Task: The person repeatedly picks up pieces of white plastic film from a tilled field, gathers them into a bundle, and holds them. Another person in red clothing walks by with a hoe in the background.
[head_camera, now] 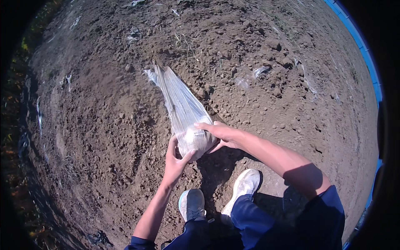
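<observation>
Between my two hands is a bundle of dusty, translucent plastic film (190, 118), bunched at the near end and drawn out in a long pleated strip. The far end of the strip reaches the soil ahead and narrows there. My left hand (177, 156) cups the bunched end from the left, thumb on the near side. On the right, my right hand (220, 135) grips the same end, with its thumb lying across the top of the film. Part of the fingers on both hands is hidden by the bundle.
Bare, cloddy soil (131, 175) spreads all around. Scraps of plastic film (261, 71) and dry grass stalks (187, 45) lie on it. My shoes (192, 204) stand just behind the bundle. Plants (15, 109) line the left rim, and a blue barrier (364, 47) curves along the right.
</observation>
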